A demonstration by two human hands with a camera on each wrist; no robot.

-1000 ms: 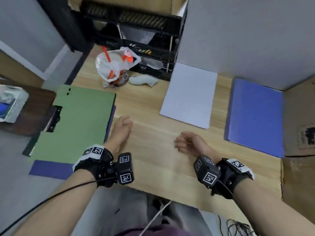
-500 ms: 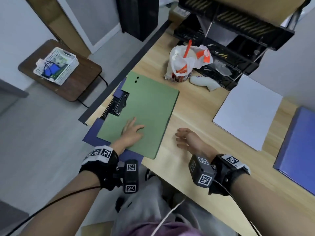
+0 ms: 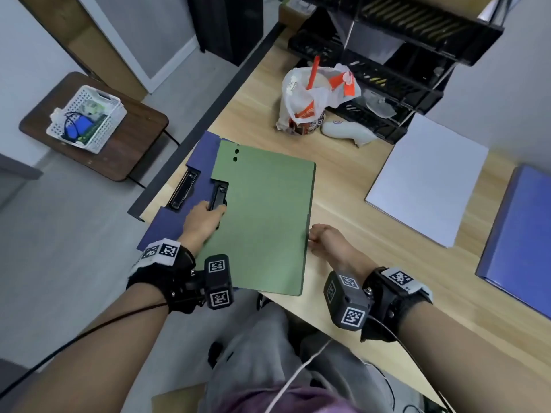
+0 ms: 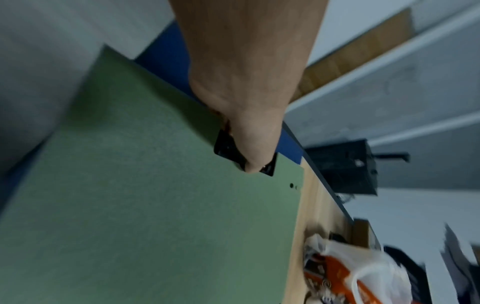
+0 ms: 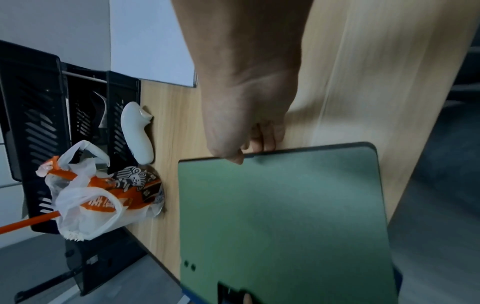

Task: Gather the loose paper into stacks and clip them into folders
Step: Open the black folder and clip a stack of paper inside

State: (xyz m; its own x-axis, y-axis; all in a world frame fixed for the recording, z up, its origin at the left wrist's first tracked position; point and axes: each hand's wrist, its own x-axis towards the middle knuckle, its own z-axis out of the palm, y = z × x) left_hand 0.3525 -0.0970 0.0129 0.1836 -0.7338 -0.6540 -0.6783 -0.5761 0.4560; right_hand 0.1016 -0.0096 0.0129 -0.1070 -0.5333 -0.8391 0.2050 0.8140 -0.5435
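**Green folder drawn toward the near edge; left hand now on its clip**

1. Change of position. Half a second ago the left hand lay flat, fingers spread, on the cover of the green folder. It now sits at the folder's left edge, with its fingers curled onto the black clip set in a notch there. The left wrist view confirms contact: the fingertips cover part of the clip.

2. Right hand. The right hand has closed up to the green folder's right edge. In the right wrist view its fingers are bent, with the tips touching that edge. No full grasp is visible.

3. Position of the task items. The green folder lies closed on the surface, overhanging its near edge, on top of a dark blue folder which has its own clip. The paper stack lies to the right of the green folder, well apart from it. A second blue folder lies further right again.

4. Meaning for the task. In all likelihood the step in hand is preparing the green folder, steadied on the right and worked at the clip on the left. No paper has yet been filed; opening the cover and transferring the stack remain.
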